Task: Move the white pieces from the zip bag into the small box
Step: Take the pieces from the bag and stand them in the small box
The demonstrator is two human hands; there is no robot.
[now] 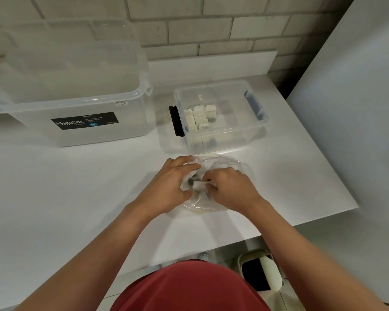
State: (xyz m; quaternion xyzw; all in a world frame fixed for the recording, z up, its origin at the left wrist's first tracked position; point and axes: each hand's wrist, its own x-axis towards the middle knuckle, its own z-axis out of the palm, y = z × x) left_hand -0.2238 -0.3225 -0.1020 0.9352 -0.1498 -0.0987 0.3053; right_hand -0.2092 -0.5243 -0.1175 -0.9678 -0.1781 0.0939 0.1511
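Note:
A clear zip bag (240,167) lies crumpled on the white counter in front of me. My left hand (169,187) grips the bag's left side at its mouth. My right hand (231,187) reaches into the bag, its fingers pinching a white piece (199,184). Behind the bag stands the small clear box (255,129) with dark latches, lid off. Several white pieces (200,116) sit in its left half.
A large clear storage box (76,90) labelled Megabox stands at the back left of the counter (76,198). A brick wall runs behind. The counter's right edge drops off beside a white panel; a bin (263,271) sits on the floor below.

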